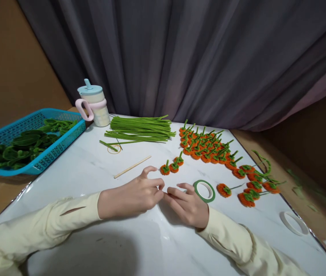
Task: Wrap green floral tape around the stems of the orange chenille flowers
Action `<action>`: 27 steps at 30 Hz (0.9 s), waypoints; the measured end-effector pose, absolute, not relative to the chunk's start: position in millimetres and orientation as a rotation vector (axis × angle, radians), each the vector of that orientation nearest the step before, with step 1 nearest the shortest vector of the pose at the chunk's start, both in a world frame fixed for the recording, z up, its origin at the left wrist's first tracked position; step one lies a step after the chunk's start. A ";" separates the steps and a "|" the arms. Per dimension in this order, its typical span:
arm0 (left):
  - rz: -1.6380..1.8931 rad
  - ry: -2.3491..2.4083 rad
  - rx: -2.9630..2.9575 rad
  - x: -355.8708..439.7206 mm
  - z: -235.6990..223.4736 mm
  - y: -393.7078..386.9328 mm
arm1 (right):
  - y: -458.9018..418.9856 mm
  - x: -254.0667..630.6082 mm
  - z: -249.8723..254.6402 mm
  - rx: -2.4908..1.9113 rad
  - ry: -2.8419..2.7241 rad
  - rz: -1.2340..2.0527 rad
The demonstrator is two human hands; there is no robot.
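My left hand (135,195) rests on the white table (94,172) with its fingers curled and thumb pinched to the fingertips; I cannot make out anything in the pinch. My right hand (187,205) lies just to its right, fingers stretched toward the left hand and touching its fingertips. A roll of green tape (204,191) lies against the right hand's far side. Three small orange pipe-cleaner flowers with green stems (172,166) sit just beyond both hands. A thin wooden stick (132,166) lies beyond the left hand.
A bundle of green pipe cleaners (141,128) lies at the back, by a pastel cup with a lid (94,104). Several orange flowers (208,147) cover the right side. A blue basket of green leaves (22,143) stands left. A white tape ring (294,222) lies at the right edge.
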State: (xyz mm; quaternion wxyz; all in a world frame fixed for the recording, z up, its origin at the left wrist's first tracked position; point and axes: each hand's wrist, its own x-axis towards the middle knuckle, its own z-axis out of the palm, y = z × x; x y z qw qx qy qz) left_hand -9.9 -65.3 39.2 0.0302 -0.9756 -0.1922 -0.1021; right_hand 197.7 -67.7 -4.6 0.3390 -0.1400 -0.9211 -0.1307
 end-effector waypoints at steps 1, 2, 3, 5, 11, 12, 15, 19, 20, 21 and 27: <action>-0.325 -0.629 -3.056 -9.6 39.7 -65.0 | -68.5 198.1 -4.1 -0.329 -2.411 -0.393; -0.337 -0.678 -3.112 -9.2 40.7 -64.7 | -69.4 198.5 -3.9 -0.295 -2.421 -0.440; -0.344 -0.740 -3.174 -8.7 42.0 -64.4 | -70.4 199.0 -3.8 -0.267 -2.431 -0.478; -0.339 -0.849 -3.299 -7.9 45.3 -63.6 | -72.2 199.6 -3.9 -0.219 -2.435 -0.525; -0.222 -0.855 -3.450 -8.2 49.0 -58.9 | -73.1 198.2 -5.5 -0.292 -2.415 -0.402; -0.201 -0.862 -3.438 -8.7 48.4 -58.2 | -72.4 197.7 -5.9 -0.346 -2.410 -0.333; -0.155 -0.866 -3.385 -10.4 45.4 -56.8 | -69.5 196.4 -6.7 -0.498 -2.393 -0.099; -0.107 -0.866 -3.309 -12.5 41.7 -56.6 | -66.8 195.4 -6.5 -0.539 -2.381 0.101; -0.093 -0.865 -3.296 -12.8 41.4 -56.9 | -66.4 195.2 -6.6 -0.541 -2.374 0.129; -0.081 -0.861 -3.288 -13.0 41.2 -57.1 | -66.2 195.1 -6.8 -0.548 -2.365 0.153; -0.070 -0.841 -3.273 -12.8 41.6 -57.1 | -65.4 195.6 -9.2 -0.613 -2.318 0.226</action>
